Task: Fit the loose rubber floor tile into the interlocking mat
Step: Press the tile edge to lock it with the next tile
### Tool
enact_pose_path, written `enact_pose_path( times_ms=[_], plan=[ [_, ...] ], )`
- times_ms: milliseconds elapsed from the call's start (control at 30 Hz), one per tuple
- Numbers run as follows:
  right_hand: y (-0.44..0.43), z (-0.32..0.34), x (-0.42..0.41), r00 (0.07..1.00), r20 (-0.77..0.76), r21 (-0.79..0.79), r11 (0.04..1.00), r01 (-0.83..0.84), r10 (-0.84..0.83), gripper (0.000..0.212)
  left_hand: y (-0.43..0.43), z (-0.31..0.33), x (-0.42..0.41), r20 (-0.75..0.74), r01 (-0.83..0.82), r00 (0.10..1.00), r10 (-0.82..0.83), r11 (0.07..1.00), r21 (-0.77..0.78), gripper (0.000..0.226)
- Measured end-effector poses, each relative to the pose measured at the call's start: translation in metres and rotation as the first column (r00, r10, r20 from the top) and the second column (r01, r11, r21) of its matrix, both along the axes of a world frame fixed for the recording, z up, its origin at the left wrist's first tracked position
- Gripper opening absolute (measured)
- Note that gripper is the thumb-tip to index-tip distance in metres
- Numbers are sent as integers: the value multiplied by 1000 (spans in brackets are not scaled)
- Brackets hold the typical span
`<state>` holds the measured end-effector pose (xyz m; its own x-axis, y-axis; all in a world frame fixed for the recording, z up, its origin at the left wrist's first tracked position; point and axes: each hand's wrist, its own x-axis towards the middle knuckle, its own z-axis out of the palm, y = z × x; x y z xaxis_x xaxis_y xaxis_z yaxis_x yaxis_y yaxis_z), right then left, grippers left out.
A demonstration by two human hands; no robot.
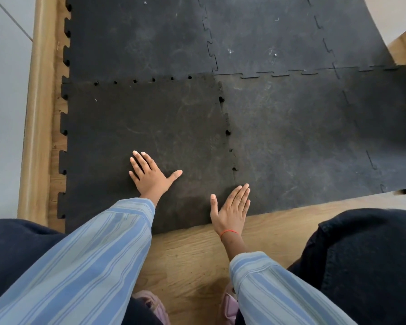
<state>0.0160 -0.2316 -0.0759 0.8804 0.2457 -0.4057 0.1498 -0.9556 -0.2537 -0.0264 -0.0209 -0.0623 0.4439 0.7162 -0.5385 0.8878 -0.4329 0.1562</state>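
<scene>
wooden floor (197, 252) fills the lower middle of the frame, with a pale wooden skirting (36, 113) running up the left edge. head view: interlocking mat (291, 55) of black rubber covers the upper and right area. loose rubber floor tile (138, 118) lies at centre left, overlapping its neighbours; seams along its top and right edges are not closed. left hand (150, 175) rests flat on the tile, fingers spread. right hand (231, 209) lies open, fingers together, over the tile's lower right corner, holding nothing. striped sleeves (85, 266) cover both arms.
</scene>
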Motion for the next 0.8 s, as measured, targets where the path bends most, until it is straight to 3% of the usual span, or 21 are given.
enact_pose_path(
  times_ms=[167,400,567,667,800],
  plan=[
    [5,5,0,1000,-1,3,1000,2,-2,90,-1,3,0,-14,2,1000,-2,1000,-12,126],
    [50,4,77,970,6,-23,970,-244,244,83,5,-2,0,-34,130,991,-128,991,31,126],
    [56,5,85,956,-43,-75,953,-293,291,83,21,-3,5,-45,187,982,-185,982,41,134],
    [70,9,103,953,-64,-28,954,-298,296,80,16,-3,3,-41,184,982,-182,982,45,136],
    [89,7,129,948,41,-19,949,-314,315,80,21,-4,9,-34,158,987,-157,987,16,141]
  ],
)
